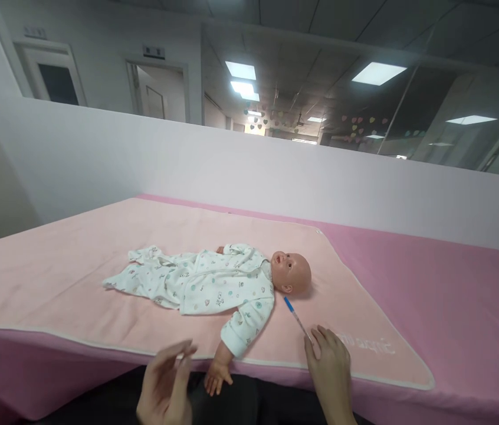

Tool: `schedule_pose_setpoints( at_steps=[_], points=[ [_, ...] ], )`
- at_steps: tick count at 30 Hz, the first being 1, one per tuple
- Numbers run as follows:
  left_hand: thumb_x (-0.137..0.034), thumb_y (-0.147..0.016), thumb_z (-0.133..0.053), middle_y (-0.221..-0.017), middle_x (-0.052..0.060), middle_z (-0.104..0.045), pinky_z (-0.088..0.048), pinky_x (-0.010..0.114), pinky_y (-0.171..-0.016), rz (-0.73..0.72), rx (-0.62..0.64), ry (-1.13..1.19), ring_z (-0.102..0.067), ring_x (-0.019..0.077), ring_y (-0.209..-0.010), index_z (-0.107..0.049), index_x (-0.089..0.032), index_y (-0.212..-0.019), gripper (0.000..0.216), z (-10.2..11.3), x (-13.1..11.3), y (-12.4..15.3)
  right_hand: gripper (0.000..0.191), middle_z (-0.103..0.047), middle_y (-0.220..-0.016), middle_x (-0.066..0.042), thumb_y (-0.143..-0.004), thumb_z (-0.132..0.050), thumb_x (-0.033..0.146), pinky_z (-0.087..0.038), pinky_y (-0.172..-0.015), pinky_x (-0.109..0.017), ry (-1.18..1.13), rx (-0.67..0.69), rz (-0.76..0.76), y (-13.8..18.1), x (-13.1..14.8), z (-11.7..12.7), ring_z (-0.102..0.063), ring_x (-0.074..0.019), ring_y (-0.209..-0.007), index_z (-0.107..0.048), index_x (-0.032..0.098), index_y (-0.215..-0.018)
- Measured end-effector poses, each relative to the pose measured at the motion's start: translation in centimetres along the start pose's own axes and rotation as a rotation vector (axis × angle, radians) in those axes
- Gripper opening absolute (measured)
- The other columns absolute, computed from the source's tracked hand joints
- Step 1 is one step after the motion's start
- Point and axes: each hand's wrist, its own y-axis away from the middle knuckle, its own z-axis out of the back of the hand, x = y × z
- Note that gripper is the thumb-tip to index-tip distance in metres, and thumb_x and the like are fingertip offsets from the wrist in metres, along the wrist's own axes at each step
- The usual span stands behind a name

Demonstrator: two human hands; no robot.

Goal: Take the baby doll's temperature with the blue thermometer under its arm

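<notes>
On my feed from the head camera, the baby doll (227,283) lies face up near the middle of the peach blanket (76,236), its head towards the blanket's right edge and its feet towards the left. The blanket is spread on a table under a pink cover (409,271).

The right hand (330,361), above the blanket's near edge and to the left of its near right corner, has thumb and fingers closed in a pinch on the lower end of a slim stick, which looks to me like a glass thermometer (299,321). Its long axis slants from the fingertips away to the far left, the blue cap (289,304) leading, just short of the doll's ear and neck. I cannot tell whether the thermometer touches the blanket or hangs above it. The doll's head (296,274) lies ahead and to the left of the right hand, which is plainly the nearer one to it.

The left hand (165,386) is in front of the near edge, fingers half curled; thumb and fingertips come close together, but whether they meet or hold anything I cannot tell. Just to its right, the doll's near arm (243,327) reaches over the near edge, palm and fingers beyond the blanket.
</notes>
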Motion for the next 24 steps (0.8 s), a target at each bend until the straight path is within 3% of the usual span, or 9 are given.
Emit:
schedule_pose_setpoints(
  at_steps=[2,4,7,10,13,17,19,21,24],
  points=[
    [-0.027,-0.073,-0.057,-0.081,0.003,-0.06,-0.049,0.03,-0.075,-0.138,0.169,0.095,-0.059,0.0178,-0.079,-0.056,-0.019,-0.083,0.013,-4.4,-2.8,-3.4,0.036,-0.067,-0.088,-0.011,-0.087,-0.037,0.035,-0.041,-0.079,-0.039,0.021,-0.008,0.023,0.2,-0.5,-0.1,-0.058,-0.0269,-0.09,-0.066,0.016,-0.077],
    [-0.026,-0.077,-0.053,-0.082,0.004,-0.062,-0.048,0.029,-0.076,-0.174,0.391,0.115,-0.059,0.0176,-0.083,-0.058,-0.018,-0.084,0.012,-9.2,-3.8,-7.3,0.039,-0.068,-0.084,-0.01,-0.088,-0.035,0.034,-0.042,-0.078,-0.038,0.016,-0.019,0.029,0.0,-0.4,0.0,-0.059,-0.0256,-0.086,-0.066,0.016,-0.073],
    [-0.026,-0.075,-0.051,-0.087,0.006,-0.064,-0.045,0.028,-0.077,-0.219,0.688,-0.034,-0.058,0.0176,-0.083,-0.062,-0.017,-0.084,0.017,-15.6,-1.6,-11.9,0.042,-0.068,-0.074,-0.01,-0.09,-0.031,0.034,-0.044,-0.069,-0.033,-0.01,-0.025,-0.018,-0.6,0.3,0.6,-0.061,-0.0216,-0.071,-0.065,0.016,-0.072],
    [-0.027,-0.066,-0.057,-0.072,0.006,-0.066,-0.045,0.029,-0.068,-0.083,0.998,-0.196,-0.058,0.0186,-0.07,-0.067,-0.016,-0.073,0.016,-19.1,2.4,-14.0,0.045,-0.068,-0.071,-0.009,-0.089,-0.03,0.039,-0.044,-0.062,-0.031,-0.045,-0.086,-0.081,-1.6,1.0,1.9,-0.062,-0.0203,-0.063,-0.066,0.016,-0.075],
    [-0.033,-0.063,-0.061,-0.073,0.006,-0.067,-0.044,0.03,-0.07,0.04,1.153,-0.178,-0.059,0.0204,-0.073,-0.069,-0.016,-0.076,0.023,-19.3,4.5,-14.2,0.046,-0.069,-0.073,-0.008,-0.086,-0.033,0.048,-0.045,-0.056,-0.028,-0.153,-0.136,-0.203,-3.0,1.7,3.6,-0.064,-0.0206,-0.061,-0.067,0.018,-0.077],
    [-0.036,-0.054,-0.07,-0.093,0.006,-0.067,-0.044,0.028,-0.076,0.091,1.294,-0.106,-0.058,0.0234,-0.089,-0.07,-0.02,-0.083,0.033,-17.7,3.5,-14.1,0.04,-0.069,-0.067,-0.005,-0.078,-0.045,0.052,-0.048,-0.053,-0.025,-0.408,-0.094,-0.425,-5.7,3.4,5.4,-0.065,-0.0201,-0.058,-0.068,0.019,-0.078],
    [-0.034,-0.049,-0.073,-0.091,0.005,-0.067,-0.043,0.027,-0.075,0.071,1.317,-0.102,-0.058,0.0229,-0.088,-0.07,-0.021,-0.085,0.038,-17.3,3.1,-14.2,0.036,-0.07,-0.07,-0.005,-0.079,-0.048,0.048,-0.048,-0.054,-0.024,-0.517,-0.074,-0.454,-7.3,4.6,5.6,-0.065,-0.0193,-0.06,-0.068,0.019,-0.08],
    [-0.036,-0.052,-0.072,-0.077,0.004,-0.067,-0.043,0.027,-0.068,0.083,1.224,-0.12,-0.058,0.0201,-0.076,-0.07,-0.018,-0.087,0.039,-17.5,3.3,-14.3,0.033,-0.07,-0.072,-0.005,-0.079,-0.049,0.045,-0.047,-0.053,-0.024,-0.571,-0.072,-0.417,-8.9,5.9,5.0,-0.065,-0.0185,-0.06,-0.069,0.018,-0.081],
    [-0.039,-0.058,-0.068,-0.068,0.004,-0.066,-0.043,0.026,-0.063,0.226,0.963,-0.059,-0.057,0.0169,-0.067,-0.069,-0.013,-0.09,0.041,-18.0,4.6,-14.6,0.029,-0.07,-0.075,-0.006,-0.08,-0.049,0.038,-0.047,-0.054,-0.025,-0.617,-0.124,-0.305,-11.3,7.8,3.3,-0.064,-0.0177,-0.06,-0.069,0.017,-0.081]
  ],
)
